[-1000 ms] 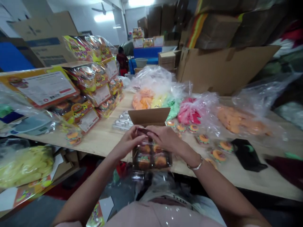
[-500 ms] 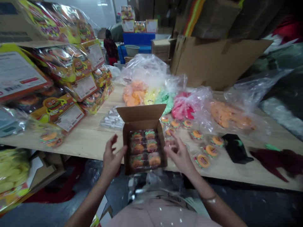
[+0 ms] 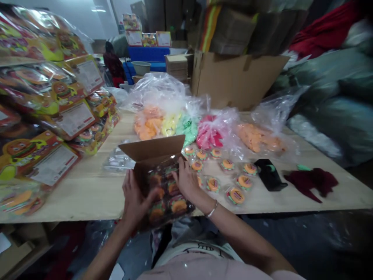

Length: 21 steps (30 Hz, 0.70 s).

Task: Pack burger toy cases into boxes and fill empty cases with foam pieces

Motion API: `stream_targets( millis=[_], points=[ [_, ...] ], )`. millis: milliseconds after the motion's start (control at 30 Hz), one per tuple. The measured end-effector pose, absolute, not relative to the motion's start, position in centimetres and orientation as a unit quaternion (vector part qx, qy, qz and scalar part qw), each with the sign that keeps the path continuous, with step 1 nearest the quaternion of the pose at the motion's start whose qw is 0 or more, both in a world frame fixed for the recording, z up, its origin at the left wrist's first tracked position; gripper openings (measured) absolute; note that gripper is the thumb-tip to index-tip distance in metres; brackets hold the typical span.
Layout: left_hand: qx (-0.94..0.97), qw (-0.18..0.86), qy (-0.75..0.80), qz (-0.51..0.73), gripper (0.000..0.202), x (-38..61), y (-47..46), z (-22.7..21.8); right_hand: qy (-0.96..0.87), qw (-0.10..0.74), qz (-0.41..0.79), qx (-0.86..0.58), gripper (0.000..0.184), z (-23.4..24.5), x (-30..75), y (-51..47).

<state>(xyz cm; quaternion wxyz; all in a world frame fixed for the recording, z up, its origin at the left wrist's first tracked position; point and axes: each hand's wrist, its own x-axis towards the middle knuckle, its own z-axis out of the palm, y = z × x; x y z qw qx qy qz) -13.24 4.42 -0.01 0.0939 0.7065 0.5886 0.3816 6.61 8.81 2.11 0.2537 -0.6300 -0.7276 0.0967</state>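
both hands are working at a small brown cardboard box (image 3: 157, 182) with its lid flap standing open, tilted at the near edge of the pale wooden table (image 3: 87, 190). the left hand (image 3: 134, 196) is cupping the box's left wall, fingers curled round it. the right hand (image 3: 186, 179) is lying over the right side of the box, fingers loosely bent and pressing on the wrapped orange burger-shaped candies (image 3: 171, 202) packed inside in rows; whether it is pinching one i cannot tell. more loose wrapped burger candies (image 3: 236, 195) are lying just right of the box. clear plastic bags of orange, yellow, green and pink pieces (image 3: 171, 122) are sitting behind it. stacked yellow printed display boxes (image 3: 52, 116) are leaning at the left. a black tape dispenser (image 3: 269, 175) is resting near a dark red cloth (image 3: 313, 181).
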Motion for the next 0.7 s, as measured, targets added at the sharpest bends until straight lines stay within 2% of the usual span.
stream_targets(
  millis=[67,167,233,300,400,500,567,633,700],
  points=[
    [0.786,0.030,0.564,0.251,0.096,-12.2,3.4,0.5,-0.729,0.209,0.081,-0.647,0.057,1.8,6.7,8.6],
    [0.855,0.049,0.510,0.077,0.075,-10.7,3.0,0.8,-0.743,0.196,0.056,-0.638,0.056,0.9,6.7,8.5],
    [0.863,0.058,0.501,0.021,0.072,-10.1,3.3,0.9,-0.777,0.196,0.023,-0.597,0.045,0.2,6.7,8.6],
    [0.870,0.062,0.489,0.000,0.073,-9.8,3.7,0.9,-0.810,0.194,-0.007,-0.553,0.034,-0.3,6.8,8.8],
    [0.878,0.067,0.475,-0.002,0.072,-9.6,4.0,1.1,-0.837,0.192,-0.002,-0.513,0.029,0.0,7.5,8.8],
    [0.875,0.090,0.476,-0.011,0.077,-9.7,4.4,1.7,-0.880,0.218,0.101,-0.410,0.028,1.4,9.5,7.6],
    [0.879,0.125,0.460,-0.020,0.080,-10.1,5.2,2.2,-0.905,0.219,0.180,-0.317,0.037,2.0,10.9,6.1],
    [0.887,0.174,0.427,-0.025,0.075,-10.7,6.4,2.7,-0.918,0.204,0.209,-0.268,0.045,1.9,11.8,4.7],
    [0.892,0.223,0.393,-0.024,0.066,-11.3,7.5,3.1,-0.917,0.206,0.206,-0.272,0.038,1.2,12.1,3.6]
  ],
)
